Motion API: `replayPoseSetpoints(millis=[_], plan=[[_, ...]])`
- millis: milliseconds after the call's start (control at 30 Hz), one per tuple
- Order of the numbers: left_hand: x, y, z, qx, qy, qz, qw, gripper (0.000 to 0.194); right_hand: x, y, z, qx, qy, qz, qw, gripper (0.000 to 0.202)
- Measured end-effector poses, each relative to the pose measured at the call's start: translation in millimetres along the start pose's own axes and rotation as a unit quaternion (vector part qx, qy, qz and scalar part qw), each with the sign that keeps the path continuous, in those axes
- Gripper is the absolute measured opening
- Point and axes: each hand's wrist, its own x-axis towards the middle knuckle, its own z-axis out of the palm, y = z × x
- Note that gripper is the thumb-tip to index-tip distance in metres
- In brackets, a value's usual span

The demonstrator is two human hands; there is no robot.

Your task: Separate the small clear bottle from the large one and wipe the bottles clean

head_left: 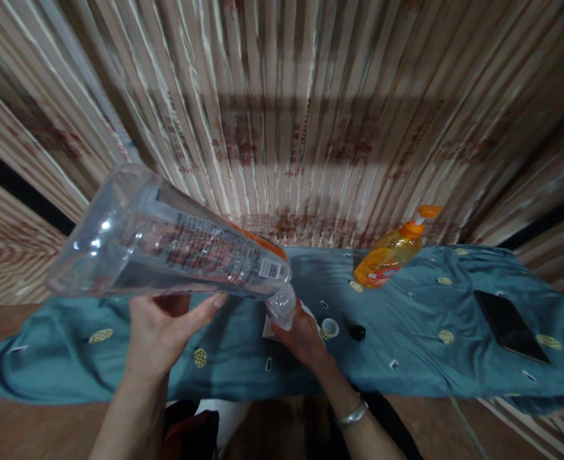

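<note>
A large clear plastic bottle with a printed label and an orange patch lies tilted across the left half of the view, its base up at the left and its narrow end down at the right. My left hand holds it from below, thumb along its side. At the narrow end, my right hand closes around a small clear plastic piece. Whether this is the bottle's neck or a separate small container, I cannot tell. Pale paper or cloth shows partly behind my right hand.
A translucent white cap and a black cap lie right of my right hand. Farther back stands an orange pump bottle. A dark phone rests at the right on the teal patterned cloth. A pleated curtain hangs behind.
</note>
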Motion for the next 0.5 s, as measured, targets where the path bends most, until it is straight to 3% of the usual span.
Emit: replayPoseSetpoints(millis=[167,500], plan=[[0.7,2.0,1.4,0.016,0.017,0.006,1.000,0.068,0.2,-1.0,-1.4,0.004,-0.007,0.001,1.000,0.051],[-0.4,-0.4,3.8,-0.013,-0.017,0.020,1.000,0.043,0.2,-4.1,-3.1,0.022,-0.013,0.006,1.000,0.055]])
